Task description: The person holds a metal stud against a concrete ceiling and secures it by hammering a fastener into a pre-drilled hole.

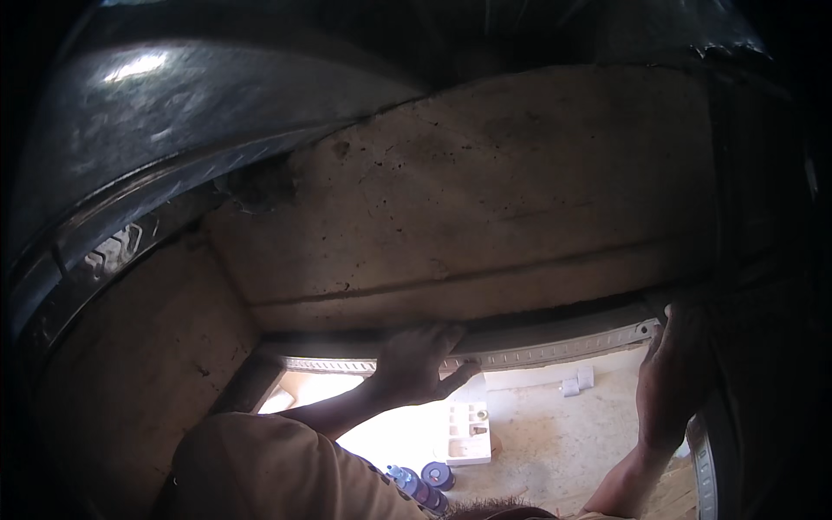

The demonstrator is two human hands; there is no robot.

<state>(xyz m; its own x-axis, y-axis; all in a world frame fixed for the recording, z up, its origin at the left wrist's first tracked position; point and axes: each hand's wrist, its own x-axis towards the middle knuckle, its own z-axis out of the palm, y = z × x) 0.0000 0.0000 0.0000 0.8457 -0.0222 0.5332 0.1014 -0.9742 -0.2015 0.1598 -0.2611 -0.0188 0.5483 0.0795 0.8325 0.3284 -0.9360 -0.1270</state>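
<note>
A slotted metal frame (555, 351) edges a bright opening below me. My left hand (420, 360) is closed over its far bar, fingers on top and thumb on the near side. At the far right corner my right hand (676, 373) grips the same frame, its thumb tip pointing up. The rest of that hand's fingers fade into shadow.
Brown, stained panels (503, 191) surround the opening, with a dark, shiny curved sheet (191, 113) at the upper left. On the floor below lie a white compartment tray (468, 446), blue round containers (438, 475), a bottle (400, 474) and small white pieces (576, 381).
</note>
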